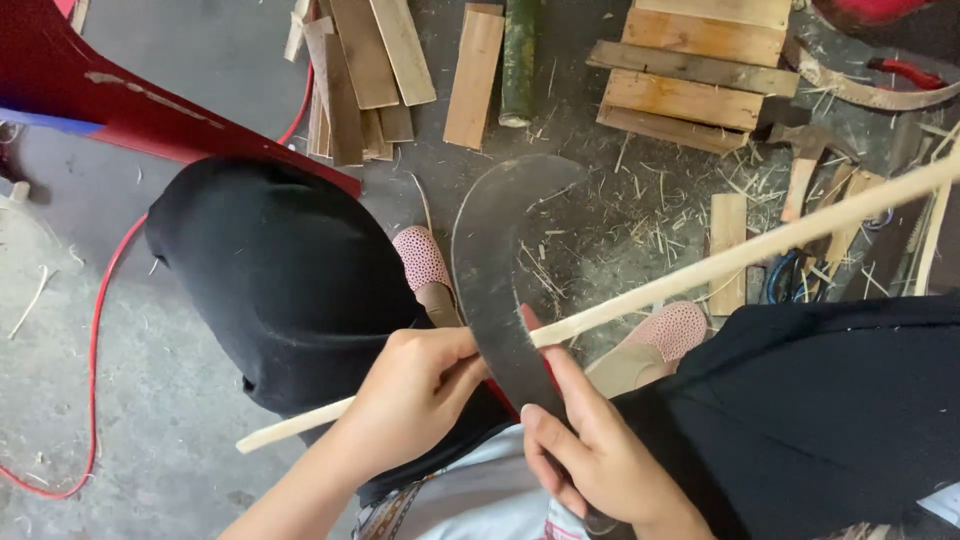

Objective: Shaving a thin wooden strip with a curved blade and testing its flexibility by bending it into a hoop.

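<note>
A long pale bamboo strip runs from the lower left up to the right edge. My left hand grips it at the middle, just left of a curved dark knife blade. My right hand holds the knife by its handle, low in the view, with a finger lying along the blade's back. The blade crosses the strip between my two hands and its broad tip points up and away. Both my knees in black trousers frame the hands.
Flat wooden slats and a green bamboo section lie on the grey floor ahead. A stack of boards is at upper right. A red cord loops on the left. Shavings litter the floor.
</note>
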